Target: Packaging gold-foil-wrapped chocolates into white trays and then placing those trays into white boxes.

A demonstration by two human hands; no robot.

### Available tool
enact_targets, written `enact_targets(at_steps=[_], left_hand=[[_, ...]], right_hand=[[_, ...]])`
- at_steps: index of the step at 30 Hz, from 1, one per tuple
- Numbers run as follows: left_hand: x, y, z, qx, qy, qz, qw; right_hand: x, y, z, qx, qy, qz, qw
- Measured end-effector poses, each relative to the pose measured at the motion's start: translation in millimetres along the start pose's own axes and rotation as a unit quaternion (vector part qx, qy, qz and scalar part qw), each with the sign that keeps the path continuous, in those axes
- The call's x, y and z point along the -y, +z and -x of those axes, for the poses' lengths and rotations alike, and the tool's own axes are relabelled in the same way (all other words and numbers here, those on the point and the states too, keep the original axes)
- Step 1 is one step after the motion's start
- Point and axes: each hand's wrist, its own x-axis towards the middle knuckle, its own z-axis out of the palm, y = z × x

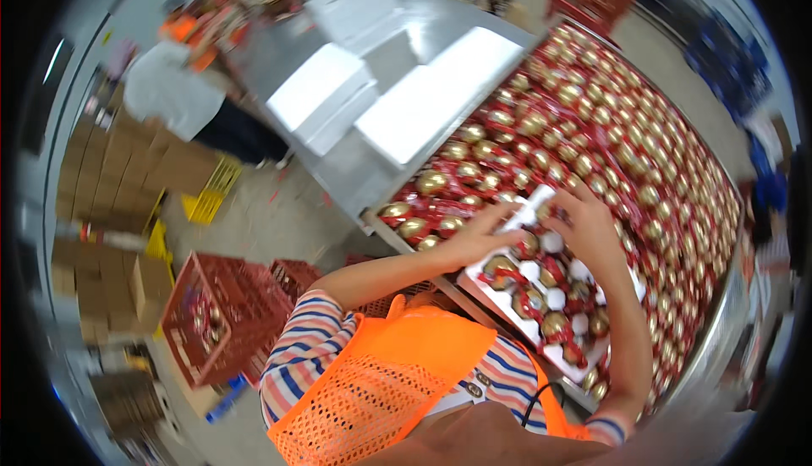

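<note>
A white foam tray (506,304) with hollows lies tilted on the near edge of a wide bin of gold balls in red wrappers (584,161). Several gold-and-red wrapped balls (554,326) sit in its hollows. My left hand (480,239) grips the tray's far left corner, thumb and fingers on either side of the white foam. Over the tray's far end, my right hand (584,222) bends its fingers down close to a wrapped ball (526,244). What those fingertips hold, if anything, is hidden.
Left of the bin, a metal table (338,180) carries white foam boxes (326,94) and a white lid (440,94). Red crates (199,318) stand at my left. Cardboard boxes (110,157) are stacked farther left, near a person in a pale shirt (173,90).
</note>
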Motion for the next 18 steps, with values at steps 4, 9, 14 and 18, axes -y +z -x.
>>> enact_targets(at_steps=[4, 9, 14, 18], left_hand=[[-7.3, 5.1, 3.4, -0.051, 0.073, -0.016, 0.996], [23.4, 14.9, -5.2, -0.051, 0.068, -0.045, 0.995], [46.5, 5.7, 4.3, -0.066, -0.016, 0.103, 0.992], [0.6, -3.4, 5.8, -0.026, -0.025, 0.138, 0.990]], right_hand=[[5.0, -3.2, -15.6, 0.044, -0.032, 0.033, 0.998], [5.2, 7.4, 2.0, 0.026, -0.097, 0.124, 0.987], [-2.7, -26.0, -7.2, 0.112, -0.095, 0.001, 0.989], [-15.3, -91.5, 54.4, -0.127, 0.036, -0.095, 0.987]])
